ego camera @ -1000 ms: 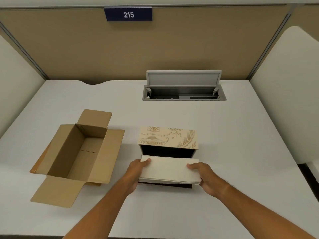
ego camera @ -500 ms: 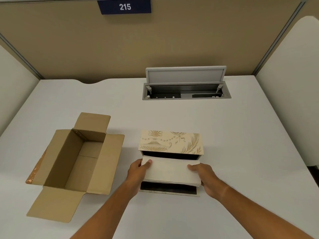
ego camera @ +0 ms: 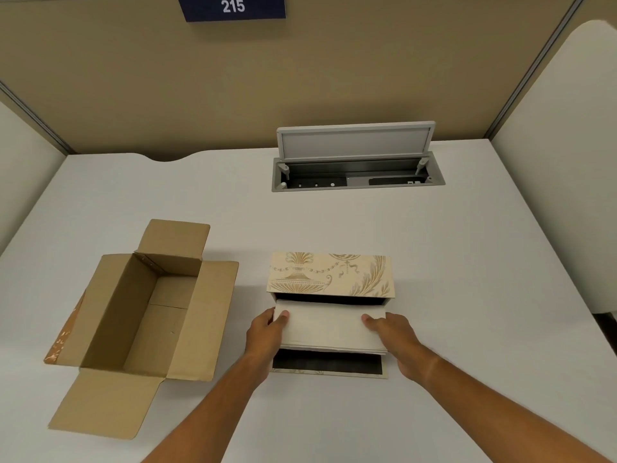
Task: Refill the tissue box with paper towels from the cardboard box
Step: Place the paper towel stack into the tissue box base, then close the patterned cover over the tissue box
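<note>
A cream tissue box (ego camera: 330, 275) with gold ornament stands near the middle of the white desk, its dark opening facing me and its flap (ego camera: 327, 365) folded down flat toward me. A stack of white paper towels (ego camera: 325, 330) hangs at the mouth of the box. My left hand (ego camera: 263, 335) grips the stack's left end, thumb on top. My right hand (ego camera: 395, 340) grips its right end the same way. To the left stands the open cardboard box (ego camera: 140, 315); nothing shows inside it.
An open cable hatch (ego camera: 357, 168) with a raised grey lid is set in the desk behind the tissue box. Tan partition walls close the back, white panels the sides. A blue sign reading 215 (ego camera: 233, 6) hangs up high.
The stack of towels has moved a little further toward the tissue box's opening, uncovering more of the dark flap in front. The view has shifted slightly downward.
</note>
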Demonstrator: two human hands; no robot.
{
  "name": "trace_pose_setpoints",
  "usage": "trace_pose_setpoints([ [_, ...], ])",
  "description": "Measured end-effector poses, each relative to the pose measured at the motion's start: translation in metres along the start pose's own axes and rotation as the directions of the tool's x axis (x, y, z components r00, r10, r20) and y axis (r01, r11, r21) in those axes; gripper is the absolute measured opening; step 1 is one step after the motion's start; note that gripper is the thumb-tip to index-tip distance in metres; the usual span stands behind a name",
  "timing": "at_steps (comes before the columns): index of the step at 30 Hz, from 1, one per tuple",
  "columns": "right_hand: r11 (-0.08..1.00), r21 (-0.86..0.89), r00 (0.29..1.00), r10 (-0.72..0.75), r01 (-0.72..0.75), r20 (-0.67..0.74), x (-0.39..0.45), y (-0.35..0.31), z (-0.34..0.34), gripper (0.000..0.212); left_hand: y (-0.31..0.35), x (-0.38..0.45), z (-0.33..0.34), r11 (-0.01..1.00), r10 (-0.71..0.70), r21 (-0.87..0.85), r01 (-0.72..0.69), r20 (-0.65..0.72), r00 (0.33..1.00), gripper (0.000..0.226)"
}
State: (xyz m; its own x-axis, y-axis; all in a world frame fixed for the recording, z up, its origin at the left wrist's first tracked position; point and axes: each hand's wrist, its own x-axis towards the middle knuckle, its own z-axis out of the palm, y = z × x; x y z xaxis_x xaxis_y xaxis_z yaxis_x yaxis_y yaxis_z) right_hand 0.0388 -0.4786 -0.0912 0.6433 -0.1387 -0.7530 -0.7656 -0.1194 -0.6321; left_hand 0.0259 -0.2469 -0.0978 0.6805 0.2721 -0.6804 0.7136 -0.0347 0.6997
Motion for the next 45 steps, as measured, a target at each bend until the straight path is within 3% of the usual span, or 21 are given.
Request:
trace_pose_setpoints([
  [3, 0.996, -0.088, 0.999, -0.020, 0.017, -0.032, -0.003, -0.001, 0.003, 0.031, 0.000, 0.000, 0.002, 1.000, -0.003, 0.020, 0.003, -0.010, 1.000, 0.038],
  [7, 0.974, -0.226, 0.997, -0.044, 0.028, -0.065, -0.009, -0.003, 0.006, 0.062, 0.000, -0.001, 0.004, 0.997, -0.025, 0.066, 0.028, -0.036, 0.999, 0.042],
  [27, 0.974, -0.228, 1.000, -0.008, 0.002, -0.026, -0.013, -0.009, 0.004, 0.070, 0.004, -0.007, 0.006, 0.988, -0.009, 0.151, 0.022, -0.089, 0.996, 0.042],
  [30, 0.984, -0.178, 1.000, 0.014, -0.012, 0.009, -0.013, -0.009, -0.001, 0.063, 0.008, -0.006, 0.001, 0.984, 0.015, 0.179, -0.002, -0.068, 0.998, 0.040],
  [32, 0.985, -0.173, 1.000, 0.008, -0.009, -0.009, -0.014, -0.012, -0.009, 0.040, 0.013, -0.005, -0.006, 0.982, 0.082, 0.173, -0.072, -0.053, 0.995, 0.026],
  [34, 0.990, -0.144, 0.995, -0.028, 0.015, -0.091, -0.014, -0.017, -0.020, 0.020, 0.020, -0.003, -0.014, 0.981, 0.159, 0.128, -0.149, -0.075, 0.984, 0.016],
  [36, 0.991, -0.110, 0.977, -0.097, 0.077, -0.192, -0.016, -0.026, -0.032, 0.007, 0.032, -0.006, -0.021, 0.966, 0.255, 0.083, -0.247, -0.121, 0.959, 0.029],
  [39, 0.977, -0.047, 0.933, -0.211, 0.206, -0.293, -0.015, -0.043, -0.044, 0.008, 0.049, -0.002, -0.030, 0.939, 0.343, 0.047, -0.340, -0.212, 0.915, 0.008],
  [42, 0.947, -0.039, 0.904, -0.317, 0.320, -0.288, -0.012, -0.056, -0.043, 0.014, 0.069, 0.005, -0.031, 0.912, 0.408, 0.138, -0.385, -0.229, 0.884, 0.004],
  [45, 0.927, -0.100, 0.884, -0.375, 0.361, -0.280, -0.008, -0.063, -0.036, 0.024, 0.080, 0.014, -0.026, 0.899, 0.423, 0.221, -0.379, -0.209, 0.882, 0.014],
])
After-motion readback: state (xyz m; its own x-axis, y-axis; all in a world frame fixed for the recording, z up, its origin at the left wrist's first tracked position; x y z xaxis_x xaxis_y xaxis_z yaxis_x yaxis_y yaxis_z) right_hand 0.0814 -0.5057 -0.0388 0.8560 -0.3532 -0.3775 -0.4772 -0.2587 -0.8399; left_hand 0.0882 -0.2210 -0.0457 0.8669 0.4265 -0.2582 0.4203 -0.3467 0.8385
